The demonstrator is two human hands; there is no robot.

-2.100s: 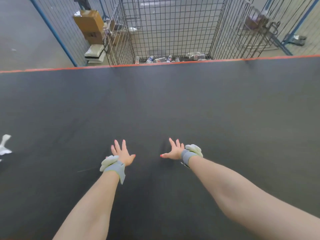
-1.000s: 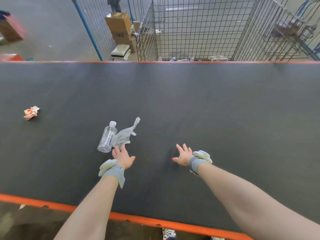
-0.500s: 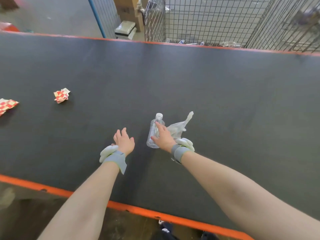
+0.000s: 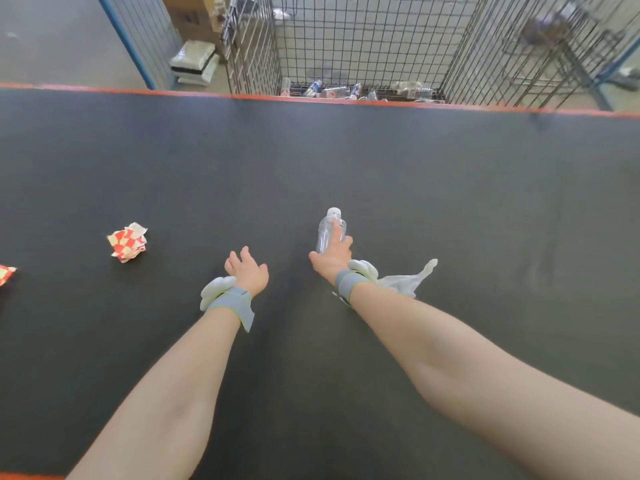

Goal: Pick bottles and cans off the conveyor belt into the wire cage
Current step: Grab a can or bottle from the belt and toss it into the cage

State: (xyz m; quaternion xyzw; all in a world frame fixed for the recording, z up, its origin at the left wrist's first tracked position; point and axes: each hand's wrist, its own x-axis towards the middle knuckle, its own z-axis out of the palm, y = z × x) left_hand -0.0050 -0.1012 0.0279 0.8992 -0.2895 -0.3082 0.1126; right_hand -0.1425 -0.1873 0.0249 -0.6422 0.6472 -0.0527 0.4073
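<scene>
Fingers (image 4: 336, 233) of my right hand (image 4: 331, 256), only touching the clear bottle (image 4: 324, 238) a moment ago, now curl round it over the conveyor belt (image 4: 381, 161), clear of the plastic bag (image 4: 405, 283), ready for the wire cage (image 4: 363, 46); my left hand (image 4: 247, 270) hangs loose and empty.

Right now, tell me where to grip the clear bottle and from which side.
Grip the clear bottle round its straight body, coming from the near side above. Its cap points away toward the wire cage, so the body faces the right hand, which grips it there.
</scene>
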